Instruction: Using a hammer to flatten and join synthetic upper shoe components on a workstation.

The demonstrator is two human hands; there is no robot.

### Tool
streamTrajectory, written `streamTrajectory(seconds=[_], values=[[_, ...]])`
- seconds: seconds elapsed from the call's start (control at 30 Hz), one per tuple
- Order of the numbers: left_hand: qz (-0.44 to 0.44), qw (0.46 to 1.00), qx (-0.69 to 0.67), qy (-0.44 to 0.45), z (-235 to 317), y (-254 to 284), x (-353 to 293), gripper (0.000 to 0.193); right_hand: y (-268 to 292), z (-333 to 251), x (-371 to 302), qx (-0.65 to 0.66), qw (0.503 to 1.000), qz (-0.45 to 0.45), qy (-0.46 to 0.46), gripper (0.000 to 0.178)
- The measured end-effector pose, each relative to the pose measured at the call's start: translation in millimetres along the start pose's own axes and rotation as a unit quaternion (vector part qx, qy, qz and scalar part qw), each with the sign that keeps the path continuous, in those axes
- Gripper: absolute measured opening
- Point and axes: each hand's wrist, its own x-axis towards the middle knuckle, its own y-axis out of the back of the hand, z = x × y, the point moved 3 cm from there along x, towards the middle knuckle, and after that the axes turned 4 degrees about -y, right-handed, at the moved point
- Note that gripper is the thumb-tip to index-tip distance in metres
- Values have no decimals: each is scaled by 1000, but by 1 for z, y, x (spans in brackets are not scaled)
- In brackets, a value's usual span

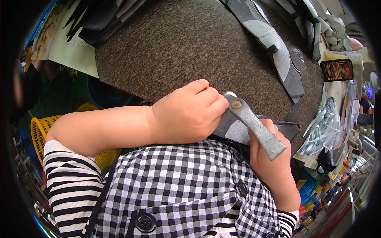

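Note:
My left hand (190,113) is closed in a fist beside the eye of a hammer (260,133), apparently round its handle, which is mostly hidden. The hammer has a grey metal head with a flat, flared end and the round wooden handle end showing in its eye. Beneath the head lies a dark grey piece with a lighter grey patch (237,132), at the near edge of the stone slab (166,51). My right hand (272,148) is closed on this piece at its right part; the hammer head partly covers my right fingers.
Several similar dark grey pieces (274,43) lie at the far right of the slab, and a stack of dark sheets (105,23) at the far left. A phone (336,70) stands at the right, above pale strips (321,123). A yellow basket (41,129) is at the left.

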Motion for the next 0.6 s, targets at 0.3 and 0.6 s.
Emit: streamTrajectory(seconds=[0.3,0.6], values=[[100,992,2,78,9,-10,-30,37,8,8,6,37,991,96,88,14],[106,991,-4,79,11,-10,-31,40,3,8,12,5,989,86,121,34]])
